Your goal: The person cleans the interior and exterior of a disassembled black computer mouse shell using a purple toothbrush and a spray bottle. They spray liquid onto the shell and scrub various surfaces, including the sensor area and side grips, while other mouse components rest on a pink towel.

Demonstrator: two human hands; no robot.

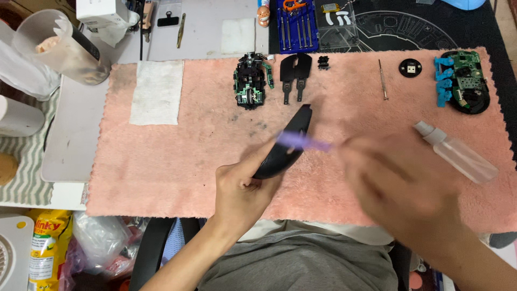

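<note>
The left hand (242, 188) is wrapped around the lower end of a black mouse shell (284, 145), fingers curled under it and thumb on the near edge, so the shell sticks up and away from the palm at a slant, its far tip lifted over the pink towel (177, 161). The right hand (401, 183) is badly blurred; it seems to pinch a small purple brush (304, 141) whose tip lies across the shell's upper face, but I cannot tell how tightly the fingers close on it.

Just beyond the shell's raised tip, further from the person, a stripped mouse base (250, 81) with green circuit boards lies on the towel, and right beside that a black button cover (295, 75) with two long prongs, then a tiny black part (323, 62). Off to the far side of the right hand a clear spray bottle (458, 152) lies on its side, close to the knuckles. Past it sit a thin screwdriver (383, 79), a round black disc (410, 68) and a second opened mouse (466, 81) with blue pieces along its edge. Well away from the left hand, a white cloth (156, 91) rests flat on the towel's far corner.
</note>
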